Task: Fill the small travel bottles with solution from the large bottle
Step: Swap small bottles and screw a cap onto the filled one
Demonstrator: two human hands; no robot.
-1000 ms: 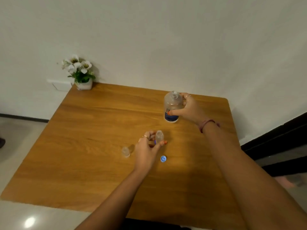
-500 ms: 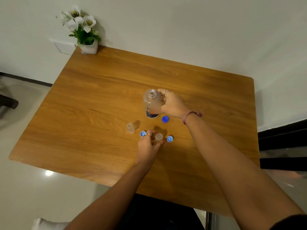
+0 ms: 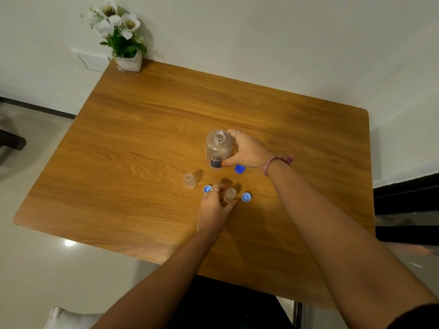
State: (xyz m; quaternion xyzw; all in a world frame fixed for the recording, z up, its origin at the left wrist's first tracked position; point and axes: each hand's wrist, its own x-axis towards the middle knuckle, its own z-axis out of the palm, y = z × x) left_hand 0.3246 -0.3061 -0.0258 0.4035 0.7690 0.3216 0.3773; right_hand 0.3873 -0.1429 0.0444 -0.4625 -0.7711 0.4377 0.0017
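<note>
Seen from above, a wooden tabletop (image 3: 142, 143). The right hand (image 3: 247, 150) grips an uncapped clear plastic large bottle with a dark label (image 3: 218, 148), standing upright. The left hand (image 3: 213, 207) holds a small clear travel bottle (image 3: 229, 194). Another small clear bottle (image 3: 189, 180) stands apart to the left. Three blue caps lie nearby.
</note>
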